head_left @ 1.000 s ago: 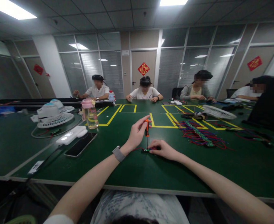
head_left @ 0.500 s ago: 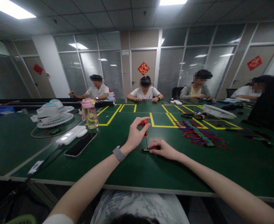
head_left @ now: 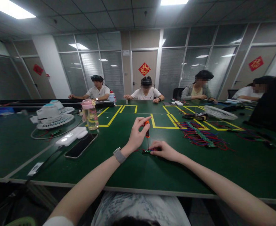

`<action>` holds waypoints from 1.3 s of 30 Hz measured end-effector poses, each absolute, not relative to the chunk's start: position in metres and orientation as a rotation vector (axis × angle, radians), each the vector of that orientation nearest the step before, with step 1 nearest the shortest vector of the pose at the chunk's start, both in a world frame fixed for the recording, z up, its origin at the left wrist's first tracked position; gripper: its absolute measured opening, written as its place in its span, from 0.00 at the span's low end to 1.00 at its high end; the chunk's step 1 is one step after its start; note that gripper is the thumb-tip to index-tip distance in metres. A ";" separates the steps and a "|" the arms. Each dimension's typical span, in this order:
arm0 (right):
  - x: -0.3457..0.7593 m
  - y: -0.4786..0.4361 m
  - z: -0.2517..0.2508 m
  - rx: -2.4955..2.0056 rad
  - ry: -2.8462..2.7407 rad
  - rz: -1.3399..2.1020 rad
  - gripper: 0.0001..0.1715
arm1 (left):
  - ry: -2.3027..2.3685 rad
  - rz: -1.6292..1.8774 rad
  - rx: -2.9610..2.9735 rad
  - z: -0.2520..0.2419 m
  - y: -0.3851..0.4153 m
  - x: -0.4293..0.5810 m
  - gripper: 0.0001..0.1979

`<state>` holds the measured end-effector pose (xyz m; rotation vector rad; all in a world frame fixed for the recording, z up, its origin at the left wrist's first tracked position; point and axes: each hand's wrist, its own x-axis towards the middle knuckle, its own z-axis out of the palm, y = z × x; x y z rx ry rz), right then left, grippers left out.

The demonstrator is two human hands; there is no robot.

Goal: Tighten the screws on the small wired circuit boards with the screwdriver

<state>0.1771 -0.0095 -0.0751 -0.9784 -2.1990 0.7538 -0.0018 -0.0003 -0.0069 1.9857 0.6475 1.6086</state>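
Left hand (head_left: pixel 137 135), yours: partly curled, thumb and fingers loosely closed round the handle of an orange-and-black screwdriver (head_left: pixel 147 134), index finger reaching over its top. You hold the tool nearly upright, an attitude that seems to suit straight downward pressure. Its thin shaft meets the board below; whether the tip sits in a screw is too small to tell.

Right hand (head_left: pixel 163 151), yours: fingers drawn together, their tips pinching the right end of a small circuit board (head_left: pixel 146 151). The board lies on the green table (head_left: pixel 128 174) in front of you, low between both hands. Your pinch apparently stops it sliding or twisting beneath the tip. One red wire (head_left: pixel 138 150) trails off to the left.

Wired boards (head_left: pixel 200 135), one slanting row, to your right: leads fanned to either side, probably to limit tangling.

Phone (head_left: pixel 81 145), screen dark, to your left, near a white power strip (head_left: pixel 69 137) and a pink-lidded bottle (head_left: pixel 90 114); all seemingly set aside from your working space.

Writing: red diamond sign (head_left: pixel 144 68) on the door opposite you, gold characters, not surely legible; right-hand red sign (head_left: pixel 256 63), reading 福; white tag (head_left: pixel 35 169) on a cable, print unreadable. You can read no brand on phone, bottle or screwdriver.
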 end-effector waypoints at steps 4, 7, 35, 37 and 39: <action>0.177 -0.010 -0.073 -0.982 -2.209 0.752 0.14 | 0.532 1.531 1.858 -0.010 0.000 0.000 0.18; 0.177 -0.011 -0.073 -0.989 -2.204 0.764 0.15 | 0.623 1.596 1.882 -0.009 0.000 0.000 0.17; 0.176 -0.012 -0.073 -0.995 -2.181 0.788 0.15 | 0.621 1.593 1.914 -0.007 -0.001 -0.001 0.15; 0.176 -0.012 -0.073 -0.994 -2.183 0.780 0.15 | 0.681 1.639 1.983 -0.006 -0.002 -0.002 0.13; 0.176 -0.012 -0.073 -0.992 -2.191 0.777 0.15 | 0.677 1.631 1.989 -0.004 -0.003 -0.003 0.12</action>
